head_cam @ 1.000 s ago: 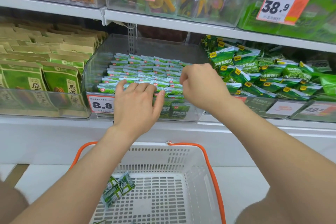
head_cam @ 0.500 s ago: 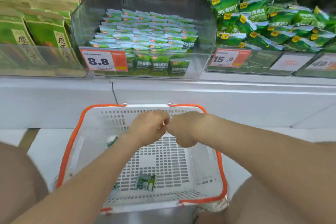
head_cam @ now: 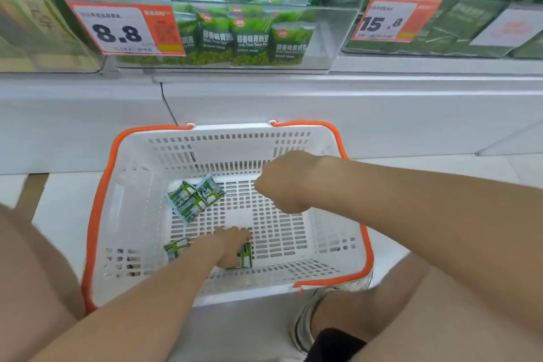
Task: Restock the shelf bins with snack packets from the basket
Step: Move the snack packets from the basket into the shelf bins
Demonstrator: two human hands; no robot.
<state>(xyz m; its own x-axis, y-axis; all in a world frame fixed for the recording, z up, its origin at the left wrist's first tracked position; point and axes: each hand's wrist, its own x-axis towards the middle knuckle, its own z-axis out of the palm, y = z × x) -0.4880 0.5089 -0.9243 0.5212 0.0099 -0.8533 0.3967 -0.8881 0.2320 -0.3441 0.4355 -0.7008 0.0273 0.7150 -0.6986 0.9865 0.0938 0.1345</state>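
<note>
Packet: small green foil snack packet (head_cam: 246,256), light, slippery; pinch an edge.
Left hand (head_cam: 232,245): on it, fingers' grip unclear.
Right hand (head_cam: 282,182): fingers hidden.

One wide head-worn camera, tilted forward and down.
It looks from close above into the basket (head_cam: 235,150); the shelf bin (head_cam: 332,35) runs along the top edge.

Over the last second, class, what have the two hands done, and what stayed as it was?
Both hands left the shelf bin and came down to the basket. The left hand has reached the bottom and touches a packet; whether its fingers grip it is unclear. The right hand hangs above the basket floor. The basket and the filled bin stayed put.
</note>
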